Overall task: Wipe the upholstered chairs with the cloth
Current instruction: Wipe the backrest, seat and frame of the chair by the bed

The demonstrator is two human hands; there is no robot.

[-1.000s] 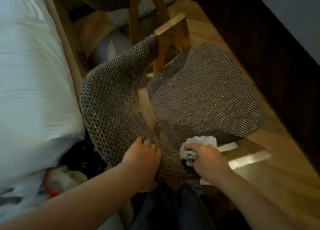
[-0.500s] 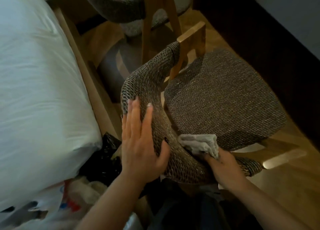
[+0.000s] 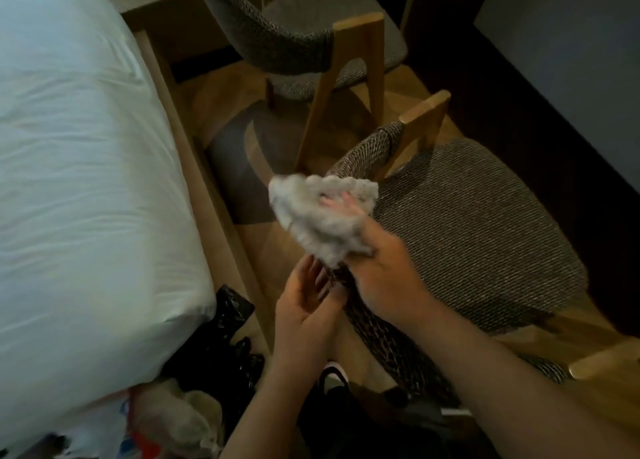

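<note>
My right hand (image 3: 384,271) holds the cloth (image 3: 320,216) bunched up, on the curved back of the near chair (image 3: 467,237). My left hand (image 3: 308,302) is loose and holds nothing, just beside that chair back. I think I am in the middle of wiping the back. Next I need to press the cloth flat and rub along the weave.

Dim warm room; white bedding (image 3: 79,181) brightest, bluish; cloth (image 3: 322,216) motion-blurred; dark far right; wide-angle bending at edges.
</note>
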